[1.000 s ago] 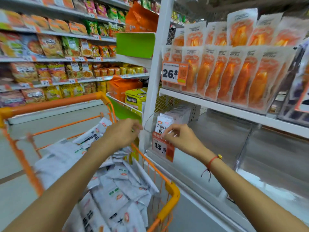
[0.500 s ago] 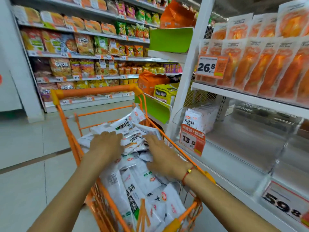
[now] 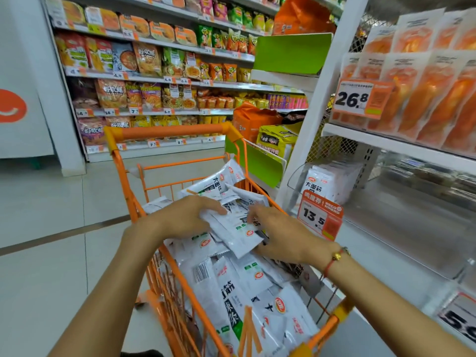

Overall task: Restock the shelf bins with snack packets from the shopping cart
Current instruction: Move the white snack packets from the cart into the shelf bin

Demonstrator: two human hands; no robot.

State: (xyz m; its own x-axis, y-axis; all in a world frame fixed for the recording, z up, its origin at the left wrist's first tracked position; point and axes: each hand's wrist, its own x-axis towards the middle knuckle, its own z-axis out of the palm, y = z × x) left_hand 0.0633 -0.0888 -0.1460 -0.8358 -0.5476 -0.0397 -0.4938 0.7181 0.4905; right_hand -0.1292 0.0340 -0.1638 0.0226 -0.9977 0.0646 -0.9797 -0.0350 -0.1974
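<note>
Snack packets [image 3: 233, 229] gripped above cart [image 3: 164, 132].

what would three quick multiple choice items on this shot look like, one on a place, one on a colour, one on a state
1. Where are both hands?
A. on the top shelf
B. over the packets in the cart
C. on the floor

2. What colour is the cart frame?
A. orange
B. blue
C. black

3. How full is the bin behind the 13.5 tag?
A. packed to the front
B. a few packets, much room left
C. covered by a lid

Answers:
1 B: the left hand and right hand meet on a white packet atop the pile inside the cart.
2 A: its handle and wire sides are orange.
3 B: the bin behind the 13.5 tag holds a short row of packets, with bare shelf beside them.
</note>
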